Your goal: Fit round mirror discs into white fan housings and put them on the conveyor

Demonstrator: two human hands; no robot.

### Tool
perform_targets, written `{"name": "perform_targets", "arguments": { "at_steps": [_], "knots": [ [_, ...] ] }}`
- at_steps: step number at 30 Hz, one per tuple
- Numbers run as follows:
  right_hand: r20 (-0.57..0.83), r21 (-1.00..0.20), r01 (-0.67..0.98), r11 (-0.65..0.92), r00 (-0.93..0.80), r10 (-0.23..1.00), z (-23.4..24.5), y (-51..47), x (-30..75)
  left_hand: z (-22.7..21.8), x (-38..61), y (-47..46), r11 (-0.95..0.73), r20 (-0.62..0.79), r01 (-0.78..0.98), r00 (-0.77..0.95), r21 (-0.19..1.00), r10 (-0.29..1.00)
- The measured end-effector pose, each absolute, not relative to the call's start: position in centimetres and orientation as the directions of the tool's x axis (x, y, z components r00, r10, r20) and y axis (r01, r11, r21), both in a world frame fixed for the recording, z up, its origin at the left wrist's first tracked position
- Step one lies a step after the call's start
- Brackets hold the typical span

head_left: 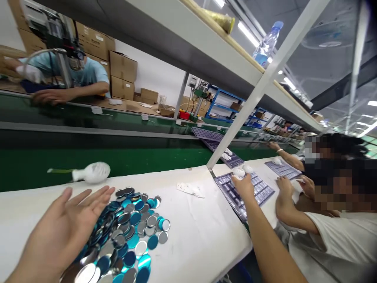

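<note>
Round mirror discs (132, 232): silver/blue, heaped | L hand (61, 232) open alongside | R hand (243, 188) unclear

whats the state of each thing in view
round mirrored discs, loose heap on the white bench
left hand, open, fingers spread above the discs
right hand, on a white bundle, grip unclear
dark compartment tray, flat under the right hand
plastic water bottle, capped on the shelf

The white surface (206, 239) carries a heap of round mirrored discs (129, 232) just beneath the left fingers (88, 200), a crumpled white scrap (191, 190) off to their right, and a dark blister tray (244, 194) under the right fingers (240, 184).
</note>
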State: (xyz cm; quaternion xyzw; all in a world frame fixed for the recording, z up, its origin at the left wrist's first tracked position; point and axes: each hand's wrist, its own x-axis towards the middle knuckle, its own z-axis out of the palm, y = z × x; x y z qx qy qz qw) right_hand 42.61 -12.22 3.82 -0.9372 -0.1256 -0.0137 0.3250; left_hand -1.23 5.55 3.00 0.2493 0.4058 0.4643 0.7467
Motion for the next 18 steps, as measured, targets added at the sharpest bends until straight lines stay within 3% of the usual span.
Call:
{"name": "perform_targets", "arguments": {
  "at_steps": [3, 5, 6, 7, 8, 10, 12, 18],
  "knots": [
    [0.101, -0.637, 0.319, -0.701, 0.937, 0.335, 4.1, -12.0, 38.4, 4.0, -0.6, 3.6, 0.412, -0.326, -0.470, 0.257, 0.781, 0.910],
    [0.093, -0.708, 0.425, -0.564, 0.848, 0.522, 4.1, -11.4, 33.2, 3.7, 0.0, 1.9, 0.418, -0.263, -0.377, 0.397, 0.827, 0.879],
    [0.095, -0.755, 0.477, -0.450, 0.759, 0.645, 4.0, -10.8, 30.1, 3.5, 0.3, 1.0, 0.458, -0.266, -0.335, 0.485, 0.823, 0.833],
    [0.144, -0.843, 0.500, -0.197, 0.563, 0.813, 3.9, -10.1, 26.9, 3.2, 0.7, 0.2, 0.519, -0.282, -0.310, 0.568, 0.797, 0.773],
    [0.202, -0.885, 0.466, -0.001, 0.386, 0.900, 3.8, -9.3, 23.9, 3.0, 1.0, -0.5, 0.578, -0.292, -0.308, 0.632, 0.756, 0.718],
    [0.254, -0.884, 0.437, 0.166, 0.151, 0.955, 3.7, -7.2, 19.4, 2.7, 1.5, -1.5, 0.655, -0.294, -0.365, 0.678, 0.661, 0.674],
    [0.251, -0.842, 0.501, 0.197, 0.042, 0.967, 3.6, -5.1, 17.6, 2.6, 1.5, -1.5, 0.653, -0.298, -0.440, 0.637, 0.617, 0.711],
    [0.143, -0.693, 0.718, 0.069, 0.043, 0.989, 1.4, -1.3, 20.7, 2.3, 0.5, 0.4, 0.506, -0.363, -0.524, 0.357, 0.685, 0.861]
  ]
}}
